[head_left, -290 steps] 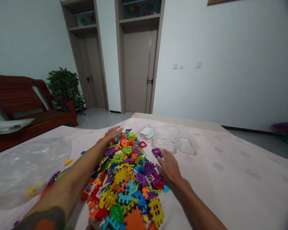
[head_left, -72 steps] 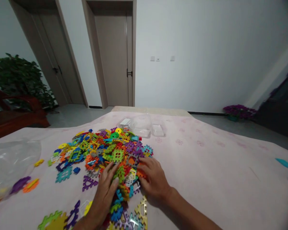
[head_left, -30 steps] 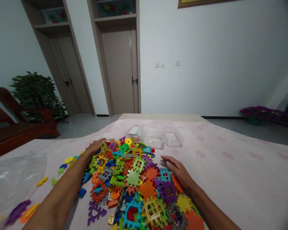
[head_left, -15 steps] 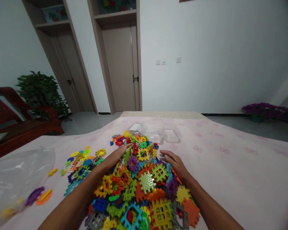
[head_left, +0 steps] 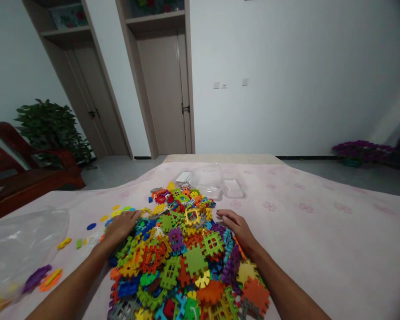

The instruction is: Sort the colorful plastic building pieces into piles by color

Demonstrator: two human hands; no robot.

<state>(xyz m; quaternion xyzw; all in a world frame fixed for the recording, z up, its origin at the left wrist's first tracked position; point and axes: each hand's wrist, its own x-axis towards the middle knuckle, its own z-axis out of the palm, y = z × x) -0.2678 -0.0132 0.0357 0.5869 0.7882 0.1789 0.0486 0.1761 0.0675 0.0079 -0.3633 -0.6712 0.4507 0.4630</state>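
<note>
Pink cloth (head_left: 313, 240) bears, lower centre, probably light, stiff plastic pieces (head_left: 195, 261), best edge-pinched, between uncurled left hand (head_left: 122, 226) and right hand (head_left: 239, 228).

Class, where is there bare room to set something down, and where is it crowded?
Widest: the pale pink flowered cloth right of the right hand and clear plastic containers. Smaller: between those containers and the clear plastic bag. Crowded: the multicoloured plastic pieces heaped between right hand and left hand.

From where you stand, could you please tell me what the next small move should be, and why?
The left hand might reach outward and draw the dark blue disc toward the pile: the disc lies apart on the pink cloth, while the hand is at the pile's left edge.
</note>
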